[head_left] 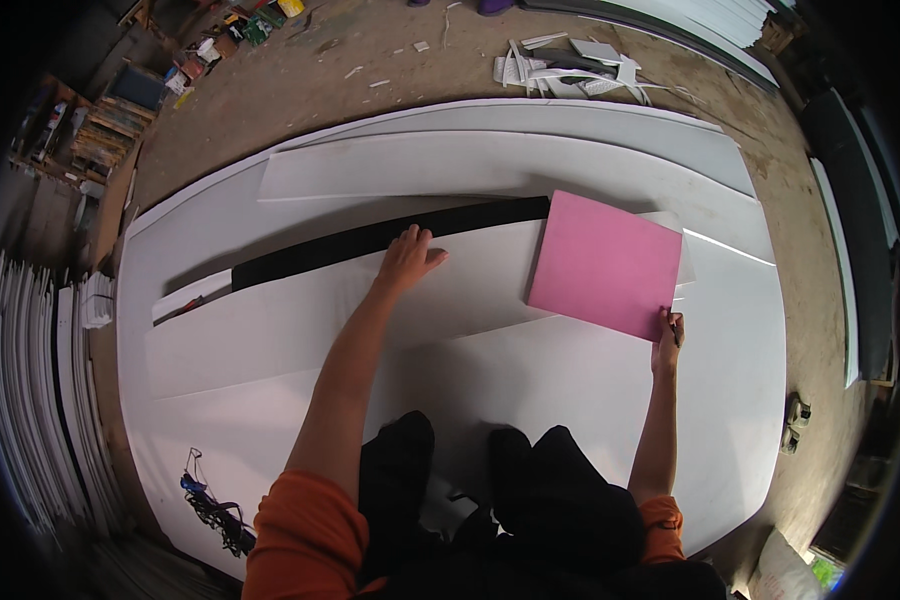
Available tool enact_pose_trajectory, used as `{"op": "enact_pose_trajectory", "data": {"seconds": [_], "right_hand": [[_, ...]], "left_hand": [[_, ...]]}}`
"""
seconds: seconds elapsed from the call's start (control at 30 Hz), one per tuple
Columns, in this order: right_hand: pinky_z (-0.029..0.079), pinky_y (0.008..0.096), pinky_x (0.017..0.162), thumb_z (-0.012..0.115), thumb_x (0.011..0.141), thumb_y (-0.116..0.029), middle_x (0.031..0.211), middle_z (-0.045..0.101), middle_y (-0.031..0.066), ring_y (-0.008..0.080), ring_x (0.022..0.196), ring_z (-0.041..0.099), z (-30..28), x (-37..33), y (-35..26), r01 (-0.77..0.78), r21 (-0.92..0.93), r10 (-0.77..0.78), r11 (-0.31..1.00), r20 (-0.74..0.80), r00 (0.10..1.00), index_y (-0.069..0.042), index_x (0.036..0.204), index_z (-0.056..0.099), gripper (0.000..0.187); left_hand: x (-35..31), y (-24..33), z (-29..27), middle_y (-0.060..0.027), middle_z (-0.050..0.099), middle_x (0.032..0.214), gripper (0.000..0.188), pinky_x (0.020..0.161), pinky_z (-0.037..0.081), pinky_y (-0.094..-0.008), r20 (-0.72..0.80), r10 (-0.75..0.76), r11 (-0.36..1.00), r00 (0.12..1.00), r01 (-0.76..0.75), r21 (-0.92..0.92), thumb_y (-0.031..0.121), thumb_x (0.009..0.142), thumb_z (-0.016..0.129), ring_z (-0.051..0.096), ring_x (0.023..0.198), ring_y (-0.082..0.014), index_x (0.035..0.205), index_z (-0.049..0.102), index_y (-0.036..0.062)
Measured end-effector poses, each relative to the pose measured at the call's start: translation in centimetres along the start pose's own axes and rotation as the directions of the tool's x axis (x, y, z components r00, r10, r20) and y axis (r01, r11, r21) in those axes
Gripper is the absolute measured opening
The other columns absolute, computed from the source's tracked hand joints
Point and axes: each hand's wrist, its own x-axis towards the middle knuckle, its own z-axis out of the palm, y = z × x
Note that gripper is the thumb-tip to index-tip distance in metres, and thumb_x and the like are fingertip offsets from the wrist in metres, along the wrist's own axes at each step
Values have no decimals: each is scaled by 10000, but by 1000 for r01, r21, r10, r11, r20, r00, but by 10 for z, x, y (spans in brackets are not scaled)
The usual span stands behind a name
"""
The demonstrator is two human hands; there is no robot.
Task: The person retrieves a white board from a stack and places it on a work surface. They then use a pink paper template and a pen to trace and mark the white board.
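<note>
A square pink board [607, 266] lies tilted over the right end of a white sheet [470, 275] and a long black strip [370, 245]. My right hand [669, 335] is closed on the board's lower right corner, and something small and dark shows at its fingers, too small to name. Farther left, my left hand [407, 258] rests at the edge between the black strip and the white sheet. Its thumb stands apart from the fingers, and nothing shows in its grasp. The fingertips touch the black strip.
Beneath everything spreads a large white panel [710, 430], where I kneel. A tangle of dark cord [215, 515] lies at its lower left. Stacked white strips [30, 380] stand at left. Scraps [570, 68] lie on the floor beyond. Shoes [795, 422] sit at right.
</note>
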Motion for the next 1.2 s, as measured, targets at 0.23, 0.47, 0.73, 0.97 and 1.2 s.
{"op": "enact_pose_trajectory", "data": {"seconds": [0.23,0.47,0.73,0.97,1.2], "right_hand": [[333,222,828,539,852,-113,843,463,-73,36,855,434,39,-6,-9,26,13,-26,1000,40,999,-164,716,366,226],[316,191,705,564,846,-149,735,396,-101,19,741,359,103,-17,-26,16,-37,-12,999,113,993,-182,682,351,272],[315,187,774,512,875,-131,785,418,-68,24,768,385,160,-21,3,-13,-130,63,991,384,921,-150,717,344,231],[303,161,630,472,883,-103,729,373,-72,13,677,345,206,-34,26,69,-237,58,969,488,871,-144,726,335,213],[254,167,636,500,861,-93,714,271,-56,47,665,267,222,-28,44,235,-409,15,882,522,853,-145,727,324,227]], "left_hand": [[-4,-14,-22,-68,530,505,266,431,462,-331,-98,23,1000,995,-25,-14,312,809,533,554,478,-233,712,483,69],[-71,-106,-66,-90,559,573,256,492,470,-379,-55,-56,998,997,56,-7,305,796,508,571,540,-253,697,494,69],[-153,-186,-81,-60,535,770,224,738,361,-382,60,-301,920,952,274,279,304,797,514,510,792,-209,791,514,80],[-130,-119,-68,-87,391,1072,348,891,288,-408,-47,-420,895,906,405,-186,201,764,578,392,1023,-236,1063,428,103],[-114,-51,-28,-94,330,1142,612,937,125,-481,-46,-432,877,901,408,-252,516,684,612,212,1126,-288,1143,415,161]]}}
